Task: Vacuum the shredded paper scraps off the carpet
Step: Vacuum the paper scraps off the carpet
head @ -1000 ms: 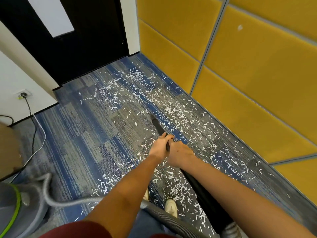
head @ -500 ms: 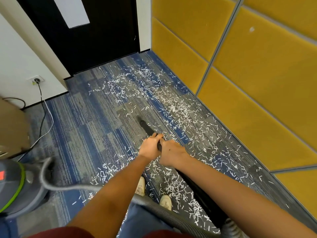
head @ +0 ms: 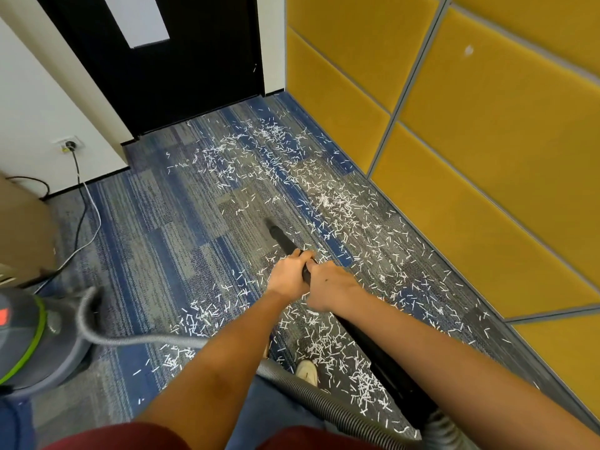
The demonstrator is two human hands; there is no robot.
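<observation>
While tightly curled, hands (head: 289, 277) (head: 334, 287) round wand (head: 281, 238).

This is looking like an office or meeting room: blue-grey carpet tiles (head: 168, 241) are covering the floor, yellow padded panels (head: 487, 157) are lining the wall from 1 to 3 o'clock, a dark door (head: 201, 76) with a pale pane is standing shut at 11 o'clock, and a wall socket (head: 69, 145) is sitting at 10 o'clock.

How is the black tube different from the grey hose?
The black tube is smooth; the grey hose is ribbed. The black tube runs straight to the carpet; the grey hose curves. The left hand and right hand grip the black tube; neither holds the grey hose. Both are vacuum parts.
</observation>
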